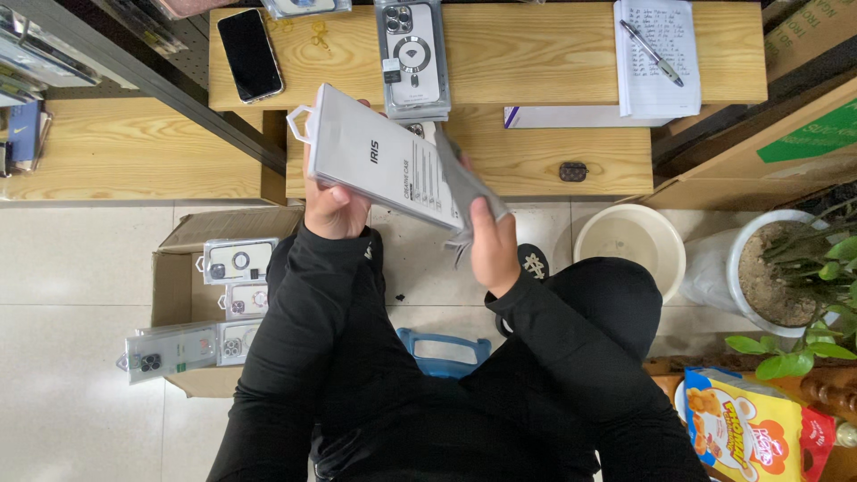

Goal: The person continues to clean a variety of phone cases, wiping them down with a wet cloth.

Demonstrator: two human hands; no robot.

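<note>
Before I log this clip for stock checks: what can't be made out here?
All in the head view:
- Front of the white package: turned away.
- Left hand fingers: behind the package.
- Right hand fingertips: under its grey flap.
- Cardboard box contents: partly hidden by the sleeve.
- Notepad writing: too small.

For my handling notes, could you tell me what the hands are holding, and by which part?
Both hold one flat grey box: the left hand grips its lower left edge, the right hand its lower right corner.

Grey flat phone-case package, tilted, held
</note>
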